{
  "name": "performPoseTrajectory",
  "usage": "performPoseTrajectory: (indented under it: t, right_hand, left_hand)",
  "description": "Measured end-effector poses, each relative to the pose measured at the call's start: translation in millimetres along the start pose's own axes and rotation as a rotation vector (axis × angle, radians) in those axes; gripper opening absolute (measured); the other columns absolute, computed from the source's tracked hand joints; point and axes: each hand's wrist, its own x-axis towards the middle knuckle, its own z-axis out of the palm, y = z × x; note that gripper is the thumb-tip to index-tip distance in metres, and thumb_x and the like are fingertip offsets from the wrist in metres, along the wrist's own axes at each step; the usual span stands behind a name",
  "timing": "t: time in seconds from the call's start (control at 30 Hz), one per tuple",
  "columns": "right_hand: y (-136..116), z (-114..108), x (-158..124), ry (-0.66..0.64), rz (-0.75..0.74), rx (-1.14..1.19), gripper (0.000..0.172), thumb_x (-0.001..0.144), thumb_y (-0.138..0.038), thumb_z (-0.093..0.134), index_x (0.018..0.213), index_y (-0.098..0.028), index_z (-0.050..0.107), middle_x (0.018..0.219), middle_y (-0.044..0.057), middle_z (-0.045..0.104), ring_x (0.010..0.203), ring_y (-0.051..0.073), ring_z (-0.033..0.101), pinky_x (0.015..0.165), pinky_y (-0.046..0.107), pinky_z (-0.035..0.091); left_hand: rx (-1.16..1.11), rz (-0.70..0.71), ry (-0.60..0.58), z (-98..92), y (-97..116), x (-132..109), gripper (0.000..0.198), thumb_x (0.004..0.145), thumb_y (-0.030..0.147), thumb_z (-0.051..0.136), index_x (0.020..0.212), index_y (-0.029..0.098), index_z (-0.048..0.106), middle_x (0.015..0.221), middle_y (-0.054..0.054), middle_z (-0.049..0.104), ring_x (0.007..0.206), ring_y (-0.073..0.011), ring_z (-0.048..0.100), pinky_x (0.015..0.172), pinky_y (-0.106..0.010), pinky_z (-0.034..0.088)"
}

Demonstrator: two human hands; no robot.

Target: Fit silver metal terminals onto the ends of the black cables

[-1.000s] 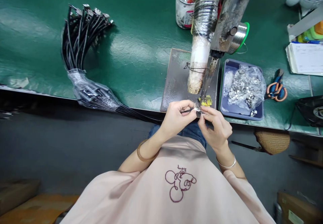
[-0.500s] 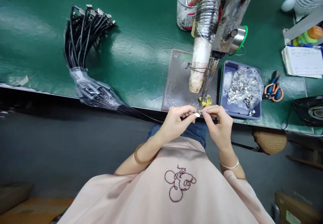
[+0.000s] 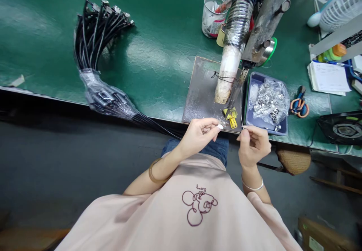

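Note:
My left hand (image 3: 200, 135) is pinched at the table's front edge, on something small and pale at its fingertips that I cannot make out. To its right my right hand (image 3: 253, 144) pinches the lower end of a thin wire (image 3: 242, 107), which runs up beside the soldering stand. A yellow clip (image 3: 232, 119) lies between the hands on the grey board (image 3: 201, 92). Above the board hangs a white-tipped hose (image 3: 227, 70) next to a metal arm (image 3: 261, 32). Black cables (image 3: 158, 124) run from a plastic-wrapped bundle (image 3: 109, 98) toward my left hand.
Right of the board stands a blue tray (image 3: 250, 121) with a bag of metal connectors (image 3: 270, 102). Beyond it lie orange-handled pliers (image 3: 299, 107), a notepad (image 3: 328, 77) and a black fan (image 3: 343, 128). A clear tub (image 3: 210, 19) and a solder spool (image 3: 268, 53) are farther back.
My right hand has moved right, away from my left hand, and now pinches the wire. The yellow clip shows more fully between them. The whole view has shifted slightly.

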Motion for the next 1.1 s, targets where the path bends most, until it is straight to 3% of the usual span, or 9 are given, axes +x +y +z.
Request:
performPoseTrajectory:
  t: [0.1, 0.2, 0.3, 0.53, 0.73, 1.0, 1.1]
  right_hand:
    - [1, 2, -2, 0.031, 0.013, 0.055, 0.016, 0.096, -0.019, 0.062, 0.112, -0.022, 0.061, 0.075, -0.004, 0.072, 0.053, 0.011, 0.07, 0.051, 0.021, 0.058]
    - [0, 7, 1, -0.076, -0.039, 0.013, 0.011, 0.093, -0.016, 0.065, 0.102, -0.022, 0.063, 0.09, 0.002, 0.077, 0.078, 0.017, 0.078, 0.071, 0.029, 0.066]
    - [0, 14, 5, -0.141, -0.164, -0.059, 0.013, 0.089, -0.01, 0.069, 0.094, -0.022, 0.066, 0.098, 0.004, 0.077, 0.093, 0.019, 0.077, 0.083, 0.034, 0.065]
    - [2, 22, 11, -0.12, -0.225, -0.051, 0.021, 0.085, -0.004, 0.071, 0.093, -0.022, 0.066, 0.097, 0.004, 0.076, 0.093, 0.017, 0.074, 0.084, 0.033, 0.062]
    - [-3, 18, 13, -0.14, -0.203, -0.055, 0.02, 0.085, -0.005, 0.07, 0.093, -0.023, 0.067, 0.099, 0.003, 0.076, 0.092, 0.017, 0.074, 0.081, 0.032, 0.063]
    - [1, 13, 7, -0.215, -0.264, -0.064, 0.021, 0.085, -0.006, 0.068, 0.094, -0.024, 0.062, 0.108, 0.006, 0.076, 0.095, 0.018, 0.075, 0.081, 0.033, 0.065]
    - [3, 9, 6, -0.23, -0.203, -0.019, 0.019, 0.087, -0.007, 0.068, 0.095, -0.024, 0.062, 0.103, 0.005, 0.076, 0.094, 0.019, 0.075, 0.08, 0.032, 0.064]
  left_hand:
    - [-0.026, -0.009, -0.005, -0.3, 0, 3, 0.02, 0.088, 0.032, 0.067, 0.081, 0.013, 0.063, 0.056, 0.002, 0.055, 0.05, -0.0076, 0.049, 0.053, -0.019, 0.04]
    - [-0.033, -0.019, -0.012, 0.3, 1, 5, 0.02, 0.088, 0.032, 0.067, 0.082, 0.014, 0.061, 0.055, 0.003, 0.054, 0.05, -0.0075, 0.048, 0.053, -0.019, 0.039]
    - [0.001, -0.018, -0.003, 1.8, 0, 8, 0.02, 0.09, 0.032, 0.066, 0.084, 0.013, 0.062, 0.055, 0.004, 0.052, 0.05, -0.0075, 0.046, 0.052, -0.02, 0.037]
    - [0.051, 0.001, 0.047, 4.4, -3, 12, 0.019, 0.091, 0.031, 0.065, 0.086, 0.013, 0.062, 0.057, 0.004, 0.049, 0.051, -0.0082, 0.046, 0.052, -0.021, 0.036]
    - [0.098, 0.02, 0.041, 3.2, 2, 12, 0.021, 0.092, 0.033, 0.063, 0.084, 0.014, 0.06, 0.057, 0.006, 0.043, 0.05, -0.0066, 0.037, 0.049, -0.021, 0.027]
    - [0.007, -0.071, -0.001, 0.3, 1, 15, 0.025, 0.09, 0.036, 0.065, 0.081, 0.014, 0.059, 0.055, 0.007, 0.042, 0.049, -0.0058, 0.034, 0.049, -0.02, 0.025]
    - [0.03, -0.072, 0.005, 0.4, 0, 15, 0.022, 0.089, 0.033, 0.065, 0.082, 0.013, 0.061, 0.055, 0.006, 0.044, 0.049, -0.0058, 0.036, 0.049, -0.02, 0.026]
